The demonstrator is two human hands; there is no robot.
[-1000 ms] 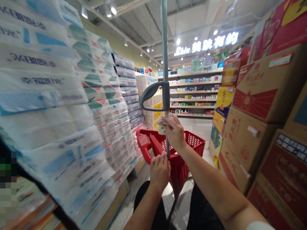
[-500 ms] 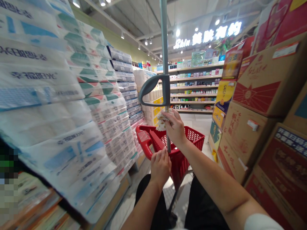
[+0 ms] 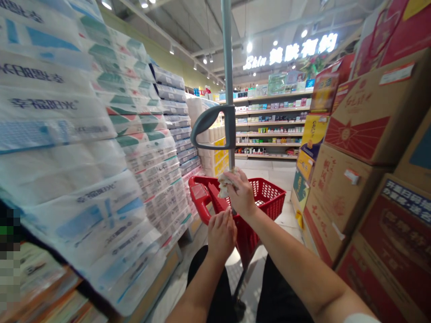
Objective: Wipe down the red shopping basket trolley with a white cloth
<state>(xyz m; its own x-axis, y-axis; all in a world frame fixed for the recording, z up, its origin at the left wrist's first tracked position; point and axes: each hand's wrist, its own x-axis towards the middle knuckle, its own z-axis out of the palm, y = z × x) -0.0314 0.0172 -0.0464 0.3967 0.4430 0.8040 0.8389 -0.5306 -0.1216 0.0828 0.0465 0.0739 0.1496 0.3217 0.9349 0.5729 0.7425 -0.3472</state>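
Observation:
A grey upright pole with a loop-shaped grey handle rises from a wheeled red shopping basket. My right hand is closed round the pole below the handle, with a crumpled pale cloth pressed between fingers and pole. Just below and to the left, my left hand holds the near rim of the basket by the foot of the pole, its fingers together. The fingertips' exact grip is partly hidden. A thick red carrying handle lies along the basket's left side.
Stacked packs of tissue paper rise close on the left. Cardboard boxes are piled on the right. Beyond the basket stand shelves of small goods. My knees are on either side of the basket's lower part.
My right hand and the cloth have slid down the pole towards the basket and my left hand. The left hand stays at the rim. The view has shifted slightly.

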